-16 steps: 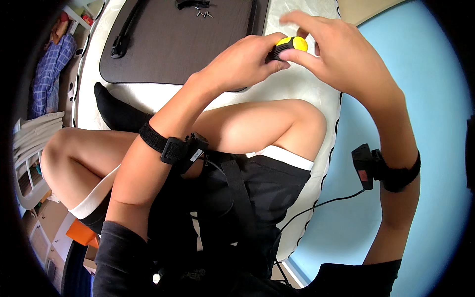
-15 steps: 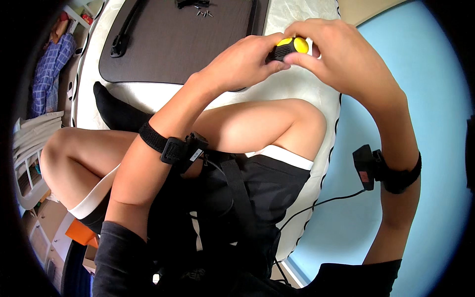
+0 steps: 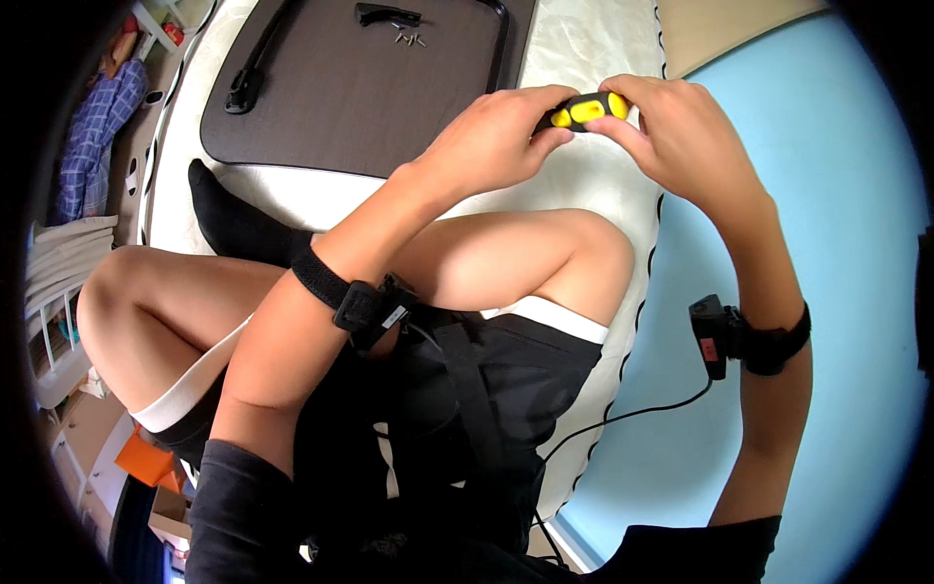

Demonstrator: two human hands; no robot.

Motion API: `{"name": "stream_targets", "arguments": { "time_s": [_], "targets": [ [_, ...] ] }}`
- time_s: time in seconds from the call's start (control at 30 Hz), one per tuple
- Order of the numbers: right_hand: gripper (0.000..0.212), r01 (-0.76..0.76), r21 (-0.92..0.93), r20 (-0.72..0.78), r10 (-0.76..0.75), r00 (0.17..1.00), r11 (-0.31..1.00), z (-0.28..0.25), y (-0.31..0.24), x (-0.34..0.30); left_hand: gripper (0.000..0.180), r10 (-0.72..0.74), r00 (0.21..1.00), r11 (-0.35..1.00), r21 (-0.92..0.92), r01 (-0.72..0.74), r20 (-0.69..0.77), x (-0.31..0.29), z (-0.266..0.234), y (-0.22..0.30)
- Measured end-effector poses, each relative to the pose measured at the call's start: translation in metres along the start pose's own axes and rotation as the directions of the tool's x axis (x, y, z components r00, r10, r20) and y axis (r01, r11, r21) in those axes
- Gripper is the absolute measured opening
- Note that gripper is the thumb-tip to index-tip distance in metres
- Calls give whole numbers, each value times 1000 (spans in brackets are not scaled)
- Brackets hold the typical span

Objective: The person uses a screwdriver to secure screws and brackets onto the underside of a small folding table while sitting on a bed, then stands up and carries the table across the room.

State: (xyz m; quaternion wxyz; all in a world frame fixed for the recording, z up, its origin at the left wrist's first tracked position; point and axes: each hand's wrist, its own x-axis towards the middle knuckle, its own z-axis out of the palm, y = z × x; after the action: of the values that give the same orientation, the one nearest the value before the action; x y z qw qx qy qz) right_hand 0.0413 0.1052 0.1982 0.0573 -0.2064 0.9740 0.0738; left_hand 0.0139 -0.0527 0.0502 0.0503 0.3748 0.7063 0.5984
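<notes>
Apparently for steadiness, the black-and-yellow tool handle (image 3: pixel 588 111) is held above the white mattress (image 3: pixel 595 180), its opposite ends pinched by the fingers of the left hand (image 3: pixel 498 138) and right hand (image 3: pixel 683 125).

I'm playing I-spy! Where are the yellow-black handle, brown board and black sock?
Yellow-black handle (image 3: pixel 587 111), head view: yellow patch on its side.
Brown board (image 3: pixel 341 107), head view: bare top.
Black sock (image 3: pixel 234 217), head view: middle of foot.

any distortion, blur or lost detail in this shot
Head view, upper right: fisheye distortion bows the edge of the smooth light-blue panel; head view, bottom: black fabric clothing shows little texture; head view, top: the rounded yellow-and-black handle looks fairly clear.
</notes>
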Motion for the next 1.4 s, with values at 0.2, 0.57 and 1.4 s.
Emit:
{"name": "stream_targets", "arguments": {
  "time_s": [0.2, 0.57, 1.4],
  "targets": [
    [42, -17, -34, 17, 17, 1000, 999, 4, -5, 6, 36, 4, 999, 1000, -26, -6, -50, -5, 3, -2],
    [52, -62, 27, -56, 63, 996, 998, 11, -17, 16, 33, -66, 994, 996, -50, 70, 85, 1, -12, -12],
    [54, -48, 67, -2, 48, 999, 997, 28, -10, 1, 30, -98, 966, 994, -77, 82, -238, 8, -47, -39]
  ]
}}
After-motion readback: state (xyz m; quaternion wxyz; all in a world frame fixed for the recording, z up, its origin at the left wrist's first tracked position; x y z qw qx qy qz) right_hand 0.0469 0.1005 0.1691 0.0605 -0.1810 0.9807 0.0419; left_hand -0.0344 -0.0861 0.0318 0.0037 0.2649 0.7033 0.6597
